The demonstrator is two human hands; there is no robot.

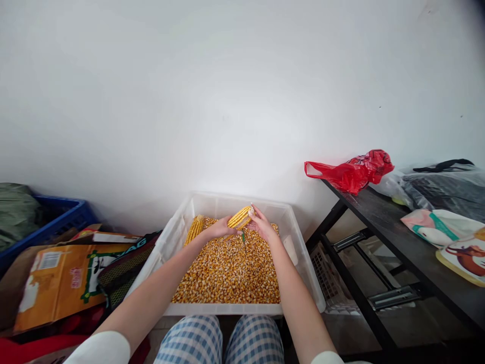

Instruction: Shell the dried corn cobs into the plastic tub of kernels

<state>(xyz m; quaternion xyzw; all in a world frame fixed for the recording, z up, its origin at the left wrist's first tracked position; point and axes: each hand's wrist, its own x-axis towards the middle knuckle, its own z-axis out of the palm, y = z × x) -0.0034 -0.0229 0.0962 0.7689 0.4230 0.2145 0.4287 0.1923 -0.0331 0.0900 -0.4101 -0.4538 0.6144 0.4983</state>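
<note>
While loose kernels (227,275) lie below, the left hand (220,229) and right hand (262,227) grasp one corn cob (239,218)

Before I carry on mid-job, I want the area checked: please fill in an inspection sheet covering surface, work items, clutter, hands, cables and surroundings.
Surface: pale plastic tub, spread with loose corn kernels.
Work items: corn cob held above the kernels; second cob at the tub's left side; thin green item below the hands, partly hidden.
Clutter: orange cardboard box and blue crate at left; red plastic bag on the black table at right.
Hands: left hand holds one end of the corn cob; right hand is at the other end, fingers' grip unclear.
Cables: nothing seen.
Surroundings: white wall behind the tub.
</note>
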